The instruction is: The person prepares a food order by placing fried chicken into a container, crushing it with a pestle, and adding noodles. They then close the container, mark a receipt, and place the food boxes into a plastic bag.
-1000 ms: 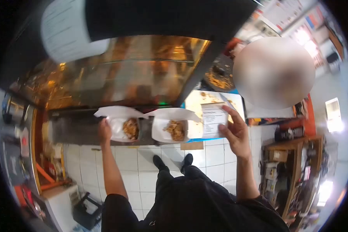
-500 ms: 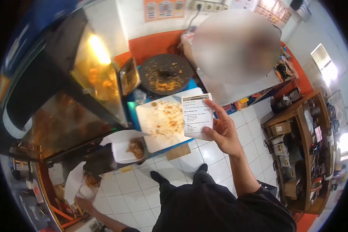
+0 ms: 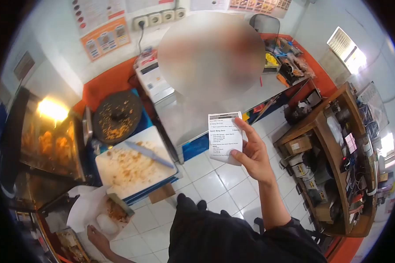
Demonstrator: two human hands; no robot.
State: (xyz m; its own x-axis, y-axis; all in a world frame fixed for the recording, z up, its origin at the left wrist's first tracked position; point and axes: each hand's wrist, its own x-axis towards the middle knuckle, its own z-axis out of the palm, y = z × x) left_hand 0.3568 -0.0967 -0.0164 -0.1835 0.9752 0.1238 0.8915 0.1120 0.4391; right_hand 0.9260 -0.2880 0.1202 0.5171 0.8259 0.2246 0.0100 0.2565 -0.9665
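A printed paper receipt is held upright in my right hand, pinched between the thumb at its lower edge and a finger on its upper right edge. Low on the left, my left hand grips the near edge of an opened takeaway food box. White rice in a mound and brown food lie inside it, and a white paper flap stands up at the left. Part of the fingers is hidden at the box edge.
A white cutting board with crumbs and a knife lies beyond the box. Behind it sits a dark stone mortar with brown bits. A lit display case stands left, a wooden shelf right. A blurred patch covers part of the counter.
My view has turned right, so the board and mortar appear farther left. The receipt stays in my right hand. The box in my left hand now shows more of its contents.
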